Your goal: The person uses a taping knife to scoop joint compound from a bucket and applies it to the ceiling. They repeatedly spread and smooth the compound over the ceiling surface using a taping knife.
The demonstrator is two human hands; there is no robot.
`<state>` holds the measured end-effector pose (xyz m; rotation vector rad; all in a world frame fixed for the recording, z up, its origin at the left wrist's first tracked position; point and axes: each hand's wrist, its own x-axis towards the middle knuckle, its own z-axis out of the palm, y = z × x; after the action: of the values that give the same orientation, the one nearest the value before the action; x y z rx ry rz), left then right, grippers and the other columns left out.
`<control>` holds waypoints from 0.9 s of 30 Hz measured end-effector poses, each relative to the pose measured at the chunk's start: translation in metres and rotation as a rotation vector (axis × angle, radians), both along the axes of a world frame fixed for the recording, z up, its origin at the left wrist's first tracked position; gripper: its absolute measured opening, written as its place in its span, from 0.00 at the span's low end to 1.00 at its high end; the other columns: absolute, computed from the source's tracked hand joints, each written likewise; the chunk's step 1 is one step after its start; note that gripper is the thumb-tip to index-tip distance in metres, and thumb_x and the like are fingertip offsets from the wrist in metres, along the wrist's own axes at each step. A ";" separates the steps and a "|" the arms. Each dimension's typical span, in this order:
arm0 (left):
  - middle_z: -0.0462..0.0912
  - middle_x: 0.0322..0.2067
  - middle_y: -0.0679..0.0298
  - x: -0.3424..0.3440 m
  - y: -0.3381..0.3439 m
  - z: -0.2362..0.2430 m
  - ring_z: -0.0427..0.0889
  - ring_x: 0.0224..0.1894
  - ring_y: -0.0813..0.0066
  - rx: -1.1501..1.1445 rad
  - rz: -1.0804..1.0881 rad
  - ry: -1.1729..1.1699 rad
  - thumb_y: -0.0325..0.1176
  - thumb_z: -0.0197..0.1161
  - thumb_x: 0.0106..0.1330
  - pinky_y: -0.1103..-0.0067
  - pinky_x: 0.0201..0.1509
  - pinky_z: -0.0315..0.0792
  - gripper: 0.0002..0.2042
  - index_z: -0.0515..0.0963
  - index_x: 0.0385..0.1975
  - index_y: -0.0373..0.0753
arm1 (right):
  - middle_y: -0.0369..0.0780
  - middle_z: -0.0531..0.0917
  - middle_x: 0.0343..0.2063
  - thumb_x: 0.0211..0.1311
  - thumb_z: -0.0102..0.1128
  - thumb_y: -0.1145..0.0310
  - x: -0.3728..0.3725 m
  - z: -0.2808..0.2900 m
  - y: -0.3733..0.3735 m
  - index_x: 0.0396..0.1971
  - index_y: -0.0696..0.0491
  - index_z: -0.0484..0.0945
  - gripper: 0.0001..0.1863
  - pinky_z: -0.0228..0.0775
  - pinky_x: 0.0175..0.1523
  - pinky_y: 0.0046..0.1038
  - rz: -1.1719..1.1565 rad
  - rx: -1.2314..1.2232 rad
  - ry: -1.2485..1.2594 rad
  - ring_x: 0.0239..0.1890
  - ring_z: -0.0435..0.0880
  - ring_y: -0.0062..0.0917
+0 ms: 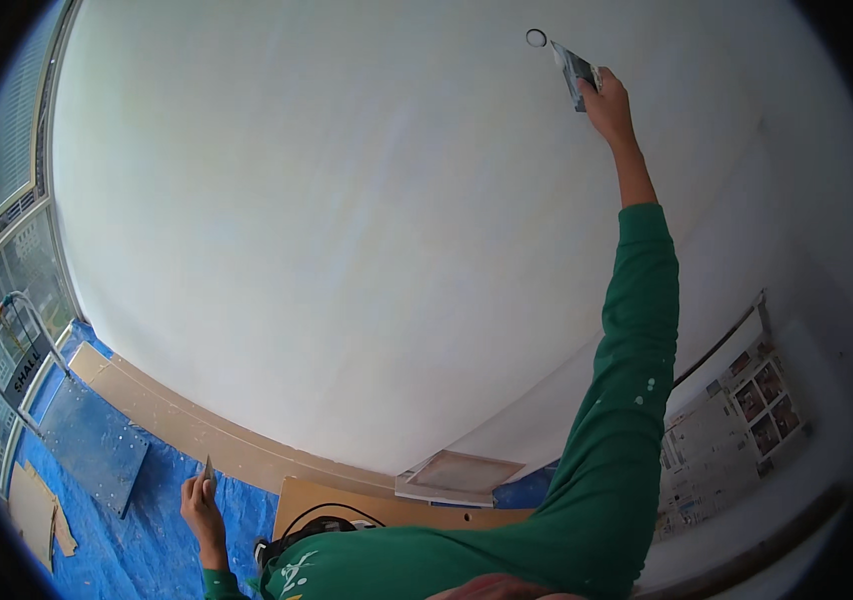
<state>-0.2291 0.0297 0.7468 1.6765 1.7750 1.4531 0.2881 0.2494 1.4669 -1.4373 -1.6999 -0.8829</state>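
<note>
My right arm, in a green sleeve, reaches high up on the white wall [347,220]. At its end my right hand [611,105] is closed on a broad flat putty knife [575,75], whose blade lies at the wall surface. Just left of the blade's upper tip is a small dark-rimmed ring [537,38] on the wall. Low on the left, my left hand [203,512] is closed around a thin pointed blade, seemingly a small scraper [209,467], tip upward; its handle is hidden in the fingers.
Blue plastic sheeting [162,510] covers the floor, and brown board [187,405] runs along the wall's foot. A stepped platform with a metal plate [92,440] stands by the windows [7,240] on the left. Printed paper [722,440] covers a surface at the right.
</note>
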 end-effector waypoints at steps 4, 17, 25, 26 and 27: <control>0.78 0.37 0.52 -0.006 -0.049 -0.039 0.79 0.37 0.56 -0.144 0.125 -0.292 0.31 0.51 0.78 0.69 0.44 0.74 0.13 0.79 0.43 0.26 | 0.44 0.84 0.41 0.66 0.58 0.71 -0.007 0.014 0.036 0.46 0.59 0.83 0.12 0.73 0.53 0.36 -0.183 0.114 -0.500 0.45 0.82 0.36; 0.76 0.35 0.51 -0.012 -0.030 -0.056 0.75 0.35 0.57 -0.138 0.208 -0.297 0.33 0.48 0.80 0.70 0.43 0.70 0.15 0.74 0.39 0.24 | 0.38 0.83 0.50 0.65 0.57 0.75 -0.026 -0.003 0.085 0.53 0.49 0.83 0.18 0.72 0.55 0.41 -0.419 0.170 -0.689 0.51 0.79 0.37; 0.75 0.35 0.53 -0.025 -0.003 -0.042 0.73 0.36 0.60 -0.129 0.172 -0.356 0.33 0.48 0.81 0.72 0.43 0.69 0.15 0.73 0.39 0.24 | 0.38 0.80 0.52 0.61 0.61 0.74 -0.016 -0.032 0.095 0.57 0.50 0.80 0.22 0.70 0.55 0.44 -0.437 0.195 -0.670 0.54 0.77 0.35; 0.75 0.35 0.53 -0.024 0.001 -0.039 0.73 0.36 0.60 -0.122 0.165 -0.362 0.33 0.48 0.81 0.73 0.44 0.70 0.15 0.73 0.39 0.24 | 0.38 0.80 0.52 0.60 0.62 0.74 -0.016 -0.040 0.094 0.57 0.50 0.80 0.23 0.70 0.55 0.44 -0.440 0.178 -0.655 0.54 0.77 0.35; 0.75 0.35 0.53 -0.024 0.005 -0.038 0.74 0.36 0.60 -0.134 0.155 -0.352 0.33 0.48 0.81 0.72 0.44 0.70 0.15 0.73 0.39 0.24 | 0.37 0.80 0.52 0.59 0.63 0.74 -0.015 -0.051 0.094 0.57 0.51 0.80 0.23 0.69 0.56 0.44 -0.437 0.160 -0.638 0.54 0.77 0.35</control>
<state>-0.2534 0.0348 0.7090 1.1560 1.7850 1.5424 0.2726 0.3434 1.4162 -1.5401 -1.7059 -1.8298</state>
